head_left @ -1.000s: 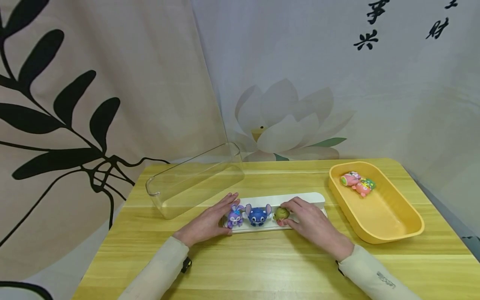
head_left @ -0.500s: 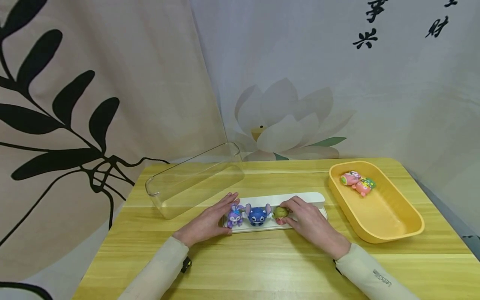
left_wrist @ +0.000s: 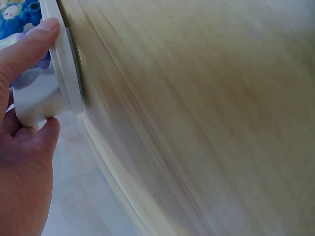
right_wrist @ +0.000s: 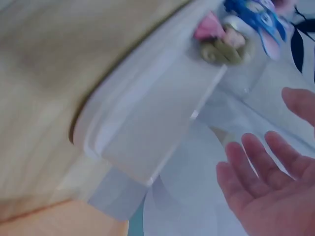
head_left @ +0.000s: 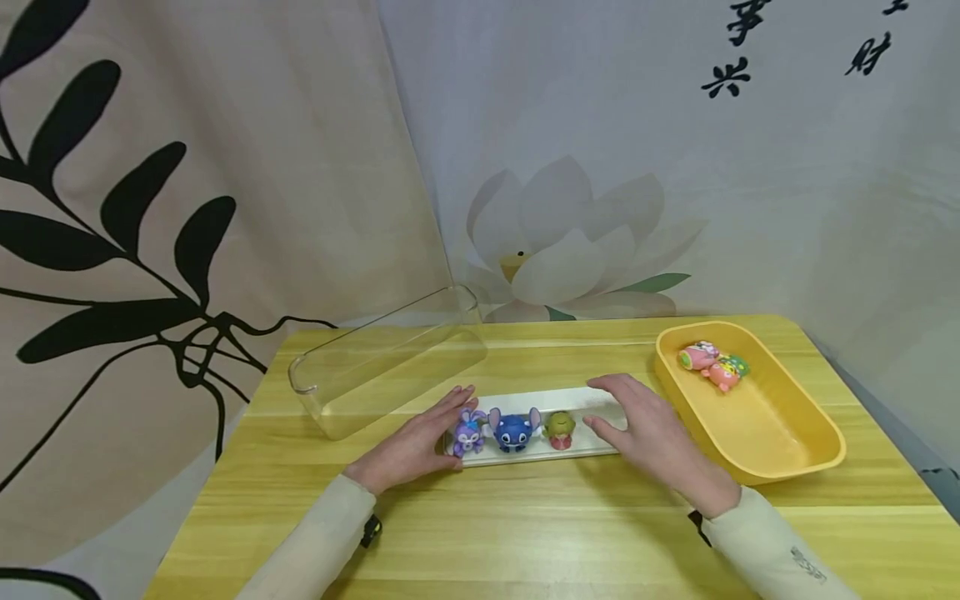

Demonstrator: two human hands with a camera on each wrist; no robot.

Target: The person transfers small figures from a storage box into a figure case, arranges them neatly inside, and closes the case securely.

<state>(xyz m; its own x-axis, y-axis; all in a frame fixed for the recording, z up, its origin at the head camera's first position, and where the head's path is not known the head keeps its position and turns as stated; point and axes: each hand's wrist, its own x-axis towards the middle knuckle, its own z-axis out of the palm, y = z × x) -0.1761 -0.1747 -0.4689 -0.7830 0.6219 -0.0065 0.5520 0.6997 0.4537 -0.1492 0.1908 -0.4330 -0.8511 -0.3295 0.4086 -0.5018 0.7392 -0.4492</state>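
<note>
A white stepped display base (head_left: 592, 442) lies on the table, carrying three small figurines in a row. From left to right they are a purple rabbit figurine (head_left: 468, 433), a blue big-eared figurine (head_left: 513, 431) and an olive-headed figurine (head_left: 559, 430) with a pink lower part. My left hand (head_left: 416, 442) holds the base's left end, with the thumb on its front edge (left_wrist: 63, 59) and the fingers round the end. My right hand (head_left: 660, 429) hovers over the base's right end, fingers apart and holding nothing. In the right wrist view its relaxed fingers (right_wrist: 266, 162) are clear of the figurines.
A yellow tray (head_left: 780, 442) stands at the right with pink toy figurines (head_left: 716, 367) at its far end. Behind my left hand lies a clear plastic cover (head_left: 390, 358). A printed curtain (head_left: 562, 125) hangs behind the wooden table (head_left: 480, 533).
My right hand has let go of the olive-headed figurine and moved right, its fingers spreading. That figurine stands on the base. The left hand has stayed in place.
</note>
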